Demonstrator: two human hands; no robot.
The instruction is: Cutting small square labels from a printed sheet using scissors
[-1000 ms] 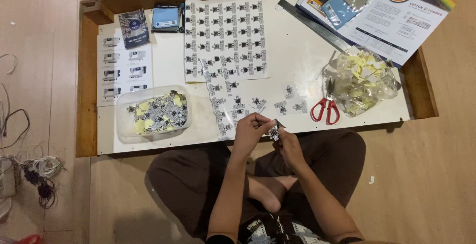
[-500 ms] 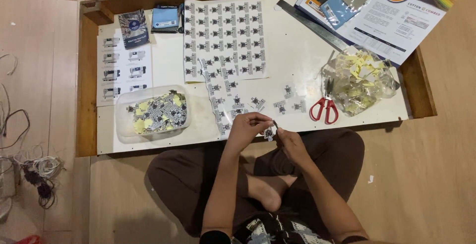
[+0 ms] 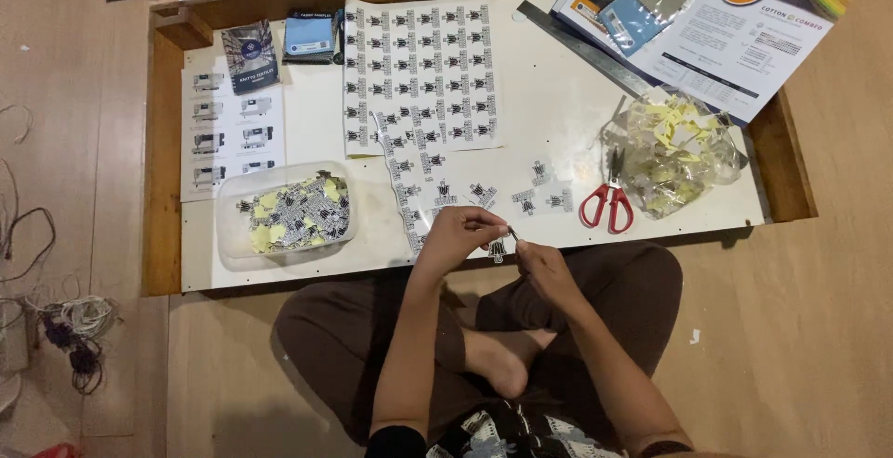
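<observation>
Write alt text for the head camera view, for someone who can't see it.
A person sitting cross-legged on a wooden floor holds a small cut-out sticker between the left hand and right hand, at the edge of a low white board. On the board are printed sticker sheets, a clear tub of cut pieces and red scissors.

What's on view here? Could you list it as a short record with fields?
Setting: a person sits cross-legged on a wooden floor at a low white board
Left hand: pinches a small sticker
Right hand: fingertips at the same sticker
Sticker sheet: flat on the board, partly cut
Tub: clear, holds cut pieces
Scissors: red handles, lying right of the hands
Bag: clear, full of yellowish scraps
Ruler: metal, lying slantwise
</observation>
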